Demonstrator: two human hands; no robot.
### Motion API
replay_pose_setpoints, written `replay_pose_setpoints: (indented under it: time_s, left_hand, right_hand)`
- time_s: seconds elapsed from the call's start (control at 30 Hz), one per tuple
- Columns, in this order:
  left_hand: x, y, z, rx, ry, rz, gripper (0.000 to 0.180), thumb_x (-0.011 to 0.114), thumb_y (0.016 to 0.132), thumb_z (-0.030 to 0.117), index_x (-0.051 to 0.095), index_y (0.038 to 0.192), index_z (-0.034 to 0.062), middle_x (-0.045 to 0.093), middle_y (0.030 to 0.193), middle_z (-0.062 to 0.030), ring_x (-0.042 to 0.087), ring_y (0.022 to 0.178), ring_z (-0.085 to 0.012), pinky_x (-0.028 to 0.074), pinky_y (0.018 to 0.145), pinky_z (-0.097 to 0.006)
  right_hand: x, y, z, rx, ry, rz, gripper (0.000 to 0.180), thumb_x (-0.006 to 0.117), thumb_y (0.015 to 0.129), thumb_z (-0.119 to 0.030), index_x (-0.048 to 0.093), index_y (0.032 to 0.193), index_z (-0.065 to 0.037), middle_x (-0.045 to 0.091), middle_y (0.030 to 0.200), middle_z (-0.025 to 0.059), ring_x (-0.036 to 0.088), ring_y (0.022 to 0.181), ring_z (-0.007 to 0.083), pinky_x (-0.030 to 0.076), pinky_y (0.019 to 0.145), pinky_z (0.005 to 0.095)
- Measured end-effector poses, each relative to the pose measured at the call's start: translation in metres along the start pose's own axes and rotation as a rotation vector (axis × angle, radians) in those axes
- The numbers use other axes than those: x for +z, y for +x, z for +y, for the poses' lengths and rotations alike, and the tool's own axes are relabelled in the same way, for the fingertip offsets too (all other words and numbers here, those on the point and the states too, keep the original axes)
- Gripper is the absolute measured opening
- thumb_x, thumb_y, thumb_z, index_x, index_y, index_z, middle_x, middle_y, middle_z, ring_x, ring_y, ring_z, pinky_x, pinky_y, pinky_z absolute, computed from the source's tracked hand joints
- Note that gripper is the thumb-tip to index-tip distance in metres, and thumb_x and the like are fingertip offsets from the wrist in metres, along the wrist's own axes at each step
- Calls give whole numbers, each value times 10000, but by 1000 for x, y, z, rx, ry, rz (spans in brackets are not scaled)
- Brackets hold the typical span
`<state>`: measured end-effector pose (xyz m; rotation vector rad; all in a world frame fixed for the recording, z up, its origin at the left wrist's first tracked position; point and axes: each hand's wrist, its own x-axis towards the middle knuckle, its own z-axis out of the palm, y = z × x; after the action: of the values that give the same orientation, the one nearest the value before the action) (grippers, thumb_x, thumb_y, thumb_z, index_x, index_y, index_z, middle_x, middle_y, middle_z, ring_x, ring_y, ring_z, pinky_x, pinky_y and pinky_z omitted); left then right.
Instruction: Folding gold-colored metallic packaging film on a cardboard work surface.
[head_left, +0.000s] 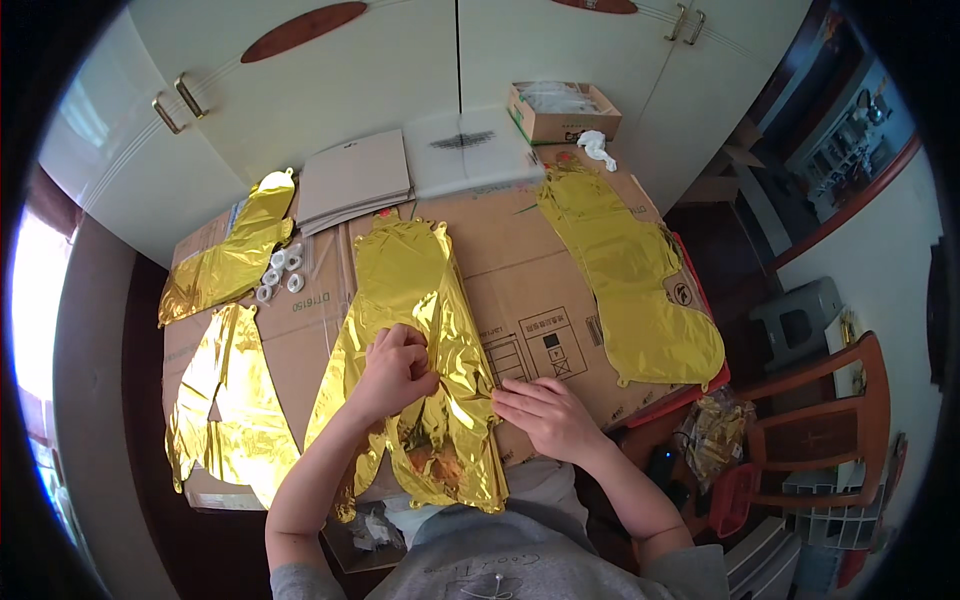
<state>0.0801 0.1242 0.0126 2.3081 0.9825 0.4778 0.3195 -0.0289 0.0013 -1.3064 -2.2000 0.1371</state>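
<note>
A flat gold foil balloon [400, 275] lies creased and shiny on the cardboard in front of me, its lower end split into two legs. My left hand [395, 370] rests on its middle, fingers curled and closed on the foil; what the fingertips pinch is hidden. At the balloon's right edge lies my right hand [540, 412], its fingers stretched out and side by side with the tips touching the foil. Another gold balloon [635, 290] is spread at the right. To the left are an A-shaped one [228, 385] and a folded-looking one [235, 258].
White tape-like rings [294, 283] sit near a stack of grey boards [355, 182]. At the back stand a box of clear bags [562, 108] and crumpled white tissue [597, 148]. A wooden chair [820, 435] and a bag of gold pieces [716, 435] are at right.
</note>
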Motion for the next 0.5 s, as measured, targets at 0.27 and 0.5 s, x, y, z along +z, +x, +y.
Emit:
replay_pose_setpoints:
  time_s: [0.27, 0.5]
  left_hand:
    - [0, 0, -2, -15, -25, -15, 209, 749, 667, 167, 573, 670, 54, 555, 1018, -63, 491, 994, -279, 389, 862, -402]
    - [-1, 0, -2, -19, -28, -28, 206, 749, 662, 161, 572, 651, 57, 555, 1021, -66, 490, 1009, -285, 387, 864, -404]
  right_hand:
    - [1, -1, 0, -11, -10, 5, 265, 588, 840, -64, 730, 1062, -89, 695, 1162, 20, 609, 1163, 178, 436, 932, 350]
    - [2, -1, 0, -26, -27, -8, 274, 587, 831, -71, 737, 1055, -117, 703, 1139, -1, 612, 1156, 167, 434, 922, 348]
